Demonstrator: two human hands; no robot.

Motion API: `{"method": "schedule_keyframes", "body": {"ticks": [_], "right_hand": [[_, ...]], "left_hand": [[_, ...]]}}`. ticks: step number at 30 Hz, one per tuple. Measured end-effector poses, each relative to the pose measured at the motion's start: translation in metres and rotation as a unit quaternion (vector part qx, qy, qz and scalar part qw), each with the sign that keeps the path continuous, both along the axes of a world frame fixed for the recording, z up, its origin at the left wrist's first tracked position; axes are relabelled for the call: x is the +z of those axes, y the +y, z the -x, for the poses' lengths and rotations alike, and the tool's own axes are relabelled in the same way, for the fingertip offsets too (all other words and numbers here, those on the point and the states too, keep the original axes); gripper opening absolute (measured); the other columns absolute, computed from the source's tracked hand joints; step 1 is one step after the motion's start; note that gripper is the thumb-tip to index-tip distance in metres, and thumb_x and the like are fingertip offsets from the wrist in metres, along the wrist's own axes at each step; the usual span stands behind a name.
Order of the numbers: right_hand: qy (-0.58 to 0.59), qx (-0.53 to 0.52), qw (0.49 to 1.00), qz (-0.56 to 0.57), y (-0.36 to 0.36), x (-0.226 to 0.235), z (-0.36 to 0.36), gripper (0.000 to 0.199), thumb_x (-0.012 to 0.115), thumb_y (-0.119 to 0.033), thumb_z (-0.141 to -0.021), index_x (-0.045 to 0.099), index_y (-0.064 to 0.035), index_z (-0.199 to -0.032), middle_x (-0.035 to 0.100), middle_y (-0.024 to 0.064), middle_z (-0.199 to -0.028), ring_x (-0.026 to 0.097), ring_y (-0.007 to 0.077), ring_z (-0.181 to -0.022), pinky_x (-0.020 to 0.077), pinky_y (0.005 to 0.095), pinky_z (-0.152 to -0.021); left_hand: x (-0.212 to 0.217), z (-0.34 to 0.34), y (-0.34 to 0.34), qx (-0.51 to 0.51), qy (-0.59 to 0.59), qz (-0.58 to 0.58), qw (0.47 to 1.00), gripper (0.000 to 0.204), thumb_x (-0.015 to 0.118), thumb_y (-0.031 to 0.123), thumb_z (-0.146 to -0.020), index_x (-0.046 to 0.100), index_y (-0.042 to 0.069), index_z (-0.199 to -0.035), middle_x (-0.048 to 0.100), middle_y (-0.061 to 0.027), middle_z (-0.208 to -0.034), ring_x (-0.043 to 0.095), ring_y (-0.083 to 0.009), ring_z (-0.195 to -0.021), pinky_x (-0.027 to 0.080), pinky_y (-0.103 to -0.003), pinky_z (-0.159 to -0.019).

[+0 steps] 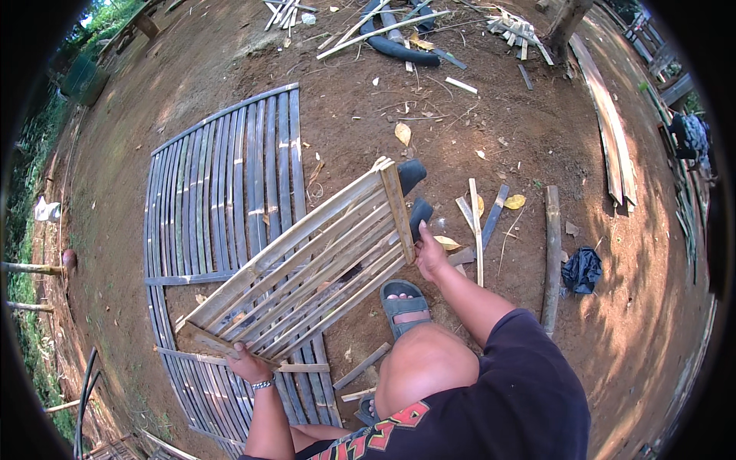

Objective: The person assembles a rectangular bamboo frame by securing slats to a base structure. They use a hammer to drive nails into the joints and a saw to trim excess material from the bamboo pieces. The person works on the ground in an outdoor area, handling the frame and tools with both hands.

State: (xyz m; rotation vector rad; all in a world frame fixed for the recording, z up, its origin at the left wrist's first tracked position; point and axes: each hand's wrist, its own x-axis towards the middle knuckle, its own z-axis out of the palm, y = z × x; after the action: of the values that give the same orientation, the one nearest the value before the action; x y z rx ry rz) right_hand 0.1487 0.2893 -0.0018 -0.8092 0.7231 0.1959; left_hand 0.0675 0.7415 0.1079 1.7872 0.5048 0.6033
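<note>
A small slatted bamboo frame (307, 257) is held tilted in front of me, with pale slats running between two end crosspieces. My left hand (249, 364) is closed round its near-left end, thumb on top. At the other end, my right hand (431, 254) grips the crosspiece, its fingers partly hidden behind it. Beneath lies a large dark bamboo slat panel (222, 184), partly covered by the frame. Two dark rounded pieces (412, 175) show just past the frame's far right end; their kind is unclear. My sandalled foot (404, 303) stands close to the frame.
Bamboo strips (477, 230) and a bamboo pole (551, 261) lie to the right, beside a crumpled black plastic bag (582, 270). Farther off are a black curved tube (395, 47), a pile of pale offcuts (515, 31), a tree trunk (569, 27) and long boards (606, 123).
</note>
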Motion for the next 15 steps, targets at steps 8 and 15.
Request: {"method": "schedule_keyframes", "body": {"ticks": [8, 15], "right_hand": [[0.049, 0.020, 0.999, 0.011, 0.006, -0.010, 0.023, 0.091, 0.050, -0.066, -0.095, 0.022, -0.0040, -0.155, 0.039, 0.0239, -0.151, 0.049, 0.0321, -0.130, 0.0404, 0.0472, -0.106], [0.078, 0.062, 0.993, 0.060, 0.002, -0.023, 0.015, 0.089, 0.040, -0.067, -0.098, 0.022, -0.0009, -0.155, 0.036, 0.0260, -0.153, 0.042, 0.0364, -0.138, 0.0345, 0.0480, -0.112]], "left_hand": [[0.049, -0.032, -0.012, -0.084, 0.138, -0.069, 0.984, 0.037, 0.068, 0.036, -0.096, 0.063, -0.001, -0.102, 0.065, -0.0048, -0.092, 0.056, -0.0130, -0.082, 0.047, -0.029, -0.078], [0.098, -0.055, -0.043, -0.110, 0.050, -0.039, 0.992, 0.035, 0.072, 0.030, -0.093, 0.061, -0.001, -0.105, 0.062, -0.0040, -0.092, 0.053, -0.0137, -0.082, 0.045, -0.031, -0.078]]}}
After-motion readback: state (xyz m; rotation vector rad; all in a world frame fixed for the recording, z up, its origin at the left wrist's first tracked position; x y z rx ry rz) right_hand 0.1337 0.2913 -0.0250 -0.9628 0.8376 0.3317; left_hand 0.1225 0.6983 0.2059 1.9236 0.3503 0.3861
